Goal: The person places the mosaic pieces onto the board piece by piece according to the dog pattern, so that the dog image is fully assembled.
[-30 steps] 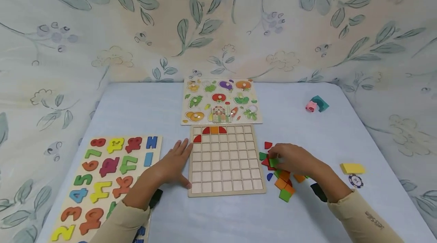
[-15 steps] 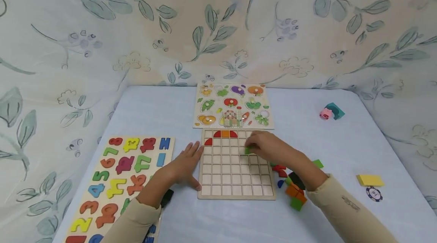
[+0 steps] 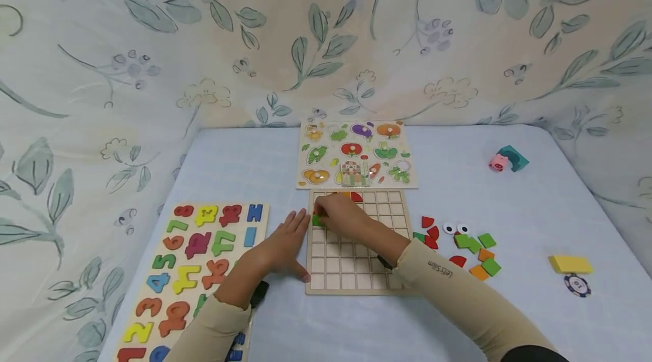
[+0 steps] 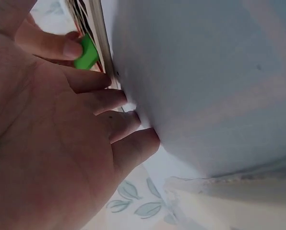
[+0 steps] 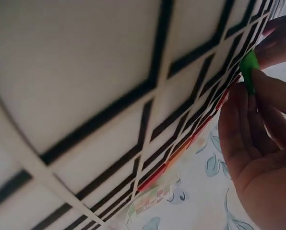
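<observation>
A wooden grid board (image 3: 333, 265) lies in front of me. My right hand (image 3: 338, 216) is over its upper left part and pinches a green square tile (image 3: 318, 220) between thumb and fingers. That green tile (image 5: 249, 67) is at the board's left side in the right wrist view. A red quarter-round piece (image 3: 357, 197) sits in the top row; my right hand partly hides the neighbouring cells. My left hand (image 3: 285, 246) rests beside the board with fingers extended, fingertips and thumb at its left edge. In the left wrist view the left palm (image 4: 61, 129) shows.
Loose red, green and orange pieces (image 3: 479, 257) and two googly eyes (image 3: 449, 228) lie right of the board. A number puzzle (image 3: 204, 249) stands left, a vegetable puzzle (image 3: 351, 149) behind. Further right are a yellow block (image 3: 571, 264), a round chip (image 3: 578, 285) and a pig figure (image 3: 499, 163).
My right hand has gone from the loose pieces leftward across the board with a green tile in its pinch. The left hand stays by the board's edge. The head view has shifted.
</observation>
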`<state>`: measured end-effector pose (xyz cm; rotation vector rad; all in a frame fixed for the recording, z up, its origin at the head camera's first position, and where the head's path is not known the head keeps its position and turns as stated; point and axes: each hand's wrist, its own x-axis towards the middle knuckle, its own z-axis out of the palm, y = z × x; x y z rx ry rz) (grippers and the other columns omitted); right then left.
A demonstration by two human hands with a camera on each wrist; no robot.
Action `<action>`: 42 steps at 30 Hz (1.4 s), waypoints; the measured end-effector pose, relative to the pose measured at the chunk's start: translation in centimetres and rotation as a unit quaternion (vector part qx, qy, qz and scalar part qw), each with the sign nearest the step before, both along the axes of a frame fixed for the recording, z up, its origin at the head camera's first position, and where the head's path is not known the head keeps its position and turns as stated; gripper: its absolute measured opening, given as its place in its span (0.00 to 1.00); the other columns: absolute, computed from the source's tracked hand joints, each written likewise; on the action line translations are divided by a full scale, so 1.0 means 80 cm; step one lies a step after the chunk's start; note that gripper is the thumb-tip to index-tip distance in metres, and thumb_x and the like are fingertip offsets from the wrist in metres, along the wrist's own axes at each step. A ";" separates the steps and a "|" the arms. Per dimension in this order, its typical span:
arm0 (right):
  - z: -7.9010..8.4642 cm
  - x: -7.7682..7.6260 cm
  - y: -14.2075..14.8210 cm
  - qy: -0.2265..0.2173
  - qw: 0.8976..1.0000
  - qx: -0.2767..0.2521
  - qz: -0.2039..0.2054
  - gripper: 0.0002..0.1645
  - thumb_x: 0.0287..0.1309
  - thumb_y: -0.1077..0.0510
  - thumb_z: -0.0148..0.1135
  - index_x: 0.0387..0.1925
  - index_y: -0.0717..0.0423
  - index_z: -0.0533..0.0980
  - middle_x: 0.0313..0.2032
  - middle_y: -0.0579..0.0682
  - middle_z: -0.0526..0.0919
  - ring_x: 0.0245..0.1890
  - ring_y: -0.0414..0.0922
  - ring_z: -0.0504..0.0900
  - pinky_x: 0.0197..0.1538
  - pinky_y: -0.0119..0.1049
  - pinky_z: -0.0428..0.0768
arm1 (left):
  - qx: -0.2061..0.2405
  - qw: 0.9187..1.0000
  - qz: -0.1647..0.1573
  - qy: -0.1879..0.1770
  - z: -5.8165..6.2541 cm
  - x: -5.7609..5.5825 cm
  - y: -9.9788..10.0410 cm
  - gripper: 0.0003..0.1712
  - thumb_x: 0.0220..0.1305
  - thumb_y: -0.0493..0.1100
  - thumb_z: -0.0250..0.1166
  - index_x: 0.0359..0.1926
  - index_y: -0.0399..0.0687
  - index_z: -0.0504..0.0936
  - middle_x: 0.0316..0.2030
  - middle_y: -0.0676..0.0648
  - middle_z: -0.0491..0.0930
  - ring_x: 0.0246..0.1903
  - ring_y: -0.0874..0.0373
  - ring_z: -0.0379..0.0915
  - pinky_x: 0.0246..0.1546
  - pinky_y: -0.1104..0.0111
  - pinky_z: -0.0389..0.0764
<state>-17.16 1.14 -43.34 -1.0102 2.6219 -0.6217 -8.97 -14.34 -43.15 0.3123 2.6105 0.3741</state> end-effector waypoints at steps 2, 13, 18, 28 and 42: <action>-0.001 0.001 0.000 0.030 0.999 0.012 0.004 0.05 0.52 0.58 0.64 0.33 0.50 0.78 0.29 0.40 0.78 0.31 0.37 0.74 0.38 0.29 0.75 | 0.000 1.000 0.002 0.000 0.001 -0.001 0.001 0.71 0.29 0.60 0.76 0.70 0.45 0.43 0.71 0.46 0.37 0.69 0.48 0.29 0.65 0.53 0.49; 0.010 0.011 0.003 0.086 0.989 0.052 0.105 0.06 0.51 0.57 0.64 0.33 0.48 0.83 0.32 0.39 0.82 0.36 0.37 0.77 0.45 0.31 0.75 | 0.009 0.999 0.040 0.002 -0.003 0.012 -0.016 0.72 0.27 0.59 0.77 0.70 0.44 0.45 0.70 0.44 0.39 0.69 0.46 0.30 0.65 0.51 0.50; 0.030 0.000 0.069 0.049 0.996 0.061 0.032 0.07 0.54 0.57 0.62 0.36 0.48 0.82 0.35 0.40 0.81 0.38 0.38 0.78 0.42 0.33 0.77 | 0.019 0.999 0.043 0.007 0.000 0.014 -0.021 0.72 0.27 0.58 0.77 0.70 0.44 0.44 0.70 0.44 0.39 0.69 0.46 0.30 0.65 0.51 0.49; 0.017 -0.016 0.208 -0.052 0.982 0.142 -0.111 0.13 0.51 0.58 0.64 0.42 0.52 0.79 0.35 0.45 0.78 0.32 0.41 0.73 0.38 0.36 0.78 | 0.023 0.999 0.035 0.002 0.003 0.011 -0.019 0.72 0.27 0.57 0.78 0.70 0.44 0.44 0.71 0.45 0.38 0.69 0.47 0.29 0.65 0.51 0.48; 0.020 -0.020 0.225 -0.067 0.985 0.091 -0.129 0.09 0.49 0.61 0.66 0.34 0.52 0.76 0.29 0.44 0.78 0.32 0.42 0.73 0.38 0.36 0.79 | 0.029 0.999 0.018 0.000 -0.002 0.002 -0.005 0.71 0.29 0.58 0.77 0.70 0.46 0.43 0.71 0.46 0.37 0.69 0.48 0.28 0.66 0.53 0.47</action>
